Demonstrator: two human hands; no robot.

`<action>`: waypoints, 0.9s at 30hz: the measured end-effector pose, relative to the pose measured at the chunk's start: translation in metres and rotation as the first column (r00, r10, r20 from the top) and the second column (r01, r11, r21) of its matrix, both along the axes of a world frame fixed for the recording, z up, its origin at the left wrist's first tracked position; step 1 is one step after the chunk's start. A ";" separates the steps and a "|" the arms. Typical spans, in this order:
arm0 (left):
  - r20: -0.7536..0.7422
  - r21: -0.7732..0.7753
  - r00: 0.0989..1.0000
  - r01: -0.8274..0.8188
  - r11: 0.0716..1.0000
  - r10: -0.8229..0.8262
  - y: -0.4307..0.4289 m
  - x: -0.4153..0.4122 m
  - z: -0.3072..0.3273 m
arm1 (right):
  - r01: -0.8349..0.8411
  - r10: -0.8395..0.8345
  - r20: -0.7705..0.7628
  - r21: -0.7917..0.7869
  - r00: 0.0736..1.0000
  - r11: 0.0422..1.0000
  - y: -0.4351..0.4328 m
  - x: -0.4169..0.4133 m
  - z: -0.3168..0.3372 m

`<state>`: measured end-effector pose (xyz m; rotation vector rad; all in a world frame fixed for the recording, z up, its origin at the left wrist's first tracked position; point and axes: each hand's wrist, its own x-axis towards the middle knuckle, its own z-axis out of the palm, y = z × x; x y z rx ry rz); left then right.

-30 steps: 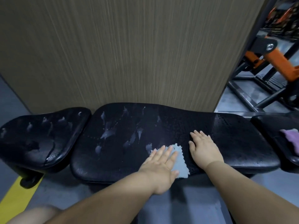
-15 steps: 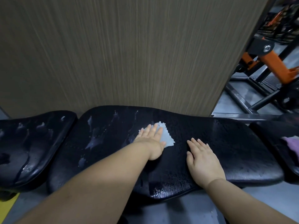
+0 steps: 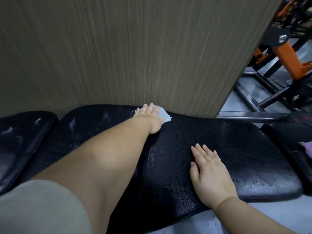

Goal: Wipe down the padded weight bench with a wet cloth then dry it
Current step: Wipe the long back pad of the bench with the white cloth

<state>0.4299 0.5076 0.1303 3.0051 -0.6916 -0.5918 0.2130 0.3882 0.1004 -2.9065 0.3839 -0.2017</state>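
Note:
The black padded bench [image 3: 236, 149] runs left to right below me, its surface wet with droplets and pale streaks. My left hand [image 3: 149, 118] lies flat with straight fingers on a light blue cloth [image 3: 163, 114], pressing it onto the pad's far edge by the wall. On the near right part of the same pad my right hand [image 3: 211, 173] rests flat, fingers spread, holding nothing.
A brown wood-grain wall panel [image 3: 135, 48] stands right behind the bench. A second black pad [image 3: 22, 141] adjoins at the left. At the right sits another pad with a purple cloth [image 3: 306, 147]. Orange and black gym machine frames [image 3: 285, 53] stand at the back right.
My left hand has slid the blue cloth from the pad's near edge across to its far edge by the wall. My right hand has stayed flat on the pad.

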 end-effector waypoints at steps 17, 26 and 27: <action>-0.066 0.023 0.991 0.118 0.993 -0.116 0.020 -0.058 0.007 | 0.016 -0.016 0.004 0.002 1.000 1.000 0.004 0.001 0.005; -0.116 0.029 0.942 0.319 0.947 -0.314 0.060 -0.170 0.009 | 0.047 -0.047 -0.011 0.003 0.999 0.999 0.007 -0.001 0.011; -0.120 0.033 0.938 0.330 0.943 -0.324 0.066 -0.180 0.010 | 0.050 -0.050 -0.009 0.007 0.999 0.999 0.008 -0.002 0.011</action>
